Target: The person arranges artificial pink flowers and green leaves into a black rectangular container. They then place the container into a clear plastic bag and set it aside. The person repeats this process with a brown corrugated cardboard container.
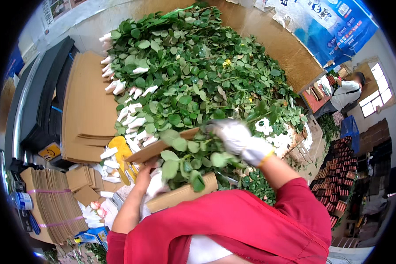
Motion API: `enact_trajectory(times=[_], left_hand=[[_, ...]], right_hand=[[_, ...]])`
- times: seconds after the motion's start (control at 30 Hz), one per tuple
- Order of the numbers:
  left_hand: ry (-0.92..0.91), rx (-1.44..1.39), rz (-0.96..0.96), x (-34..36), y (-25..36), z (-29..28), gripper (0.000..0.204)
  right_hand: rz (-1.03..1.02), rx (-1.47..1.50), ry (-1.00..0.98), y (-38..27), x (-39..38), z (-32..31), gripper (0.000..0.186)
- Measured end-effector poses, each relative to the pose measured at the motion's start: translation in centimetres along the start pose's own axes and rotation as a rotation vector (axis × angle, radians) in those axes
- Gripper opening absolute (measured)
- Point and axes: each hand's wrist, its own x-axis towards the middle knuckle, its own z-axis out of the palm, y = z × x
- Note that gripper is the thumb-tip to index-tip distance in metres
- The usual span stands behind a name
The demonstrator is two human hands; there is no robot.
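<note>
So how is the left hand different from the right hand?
The right hand wears a white glove; what shows of the left hand is bare. The right hand looks blurry, while the left hand looks sharper. The right hand is by the leaves, and the left hand is at the cardboard's left end. Both have bare forearms.

Green leaves (179,144), tan cardboard (182,194), glove (234,135) — seemingly white

Head cam, L of pair, sole view. Wide fisheye, lines bowed at rim. Looks dn & fwd from head ht. Wearer's red top (233,220) close, near side; leafy stems (185,83) mid-dist.; window (375,104) far R.
</note>
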Motion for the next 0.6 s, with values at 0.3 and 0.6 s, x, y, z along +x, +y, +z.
enact_trajectory(times=[0.3, 0.6], left_hand=[[0.003, -0.015, -0.135, 0.4, 4.1, -1.9, 0.057], [0.077, 0.035, 0.037, 0.0, 3.3, -1.6, 0.063]], right_hand=[[0.036, -0.143, -0.479, 0.5, -0.7, 11.6, 0.023], [-0.270, 0.363, -0.433, -11.6, 6.3, 1.9, 0.047]])
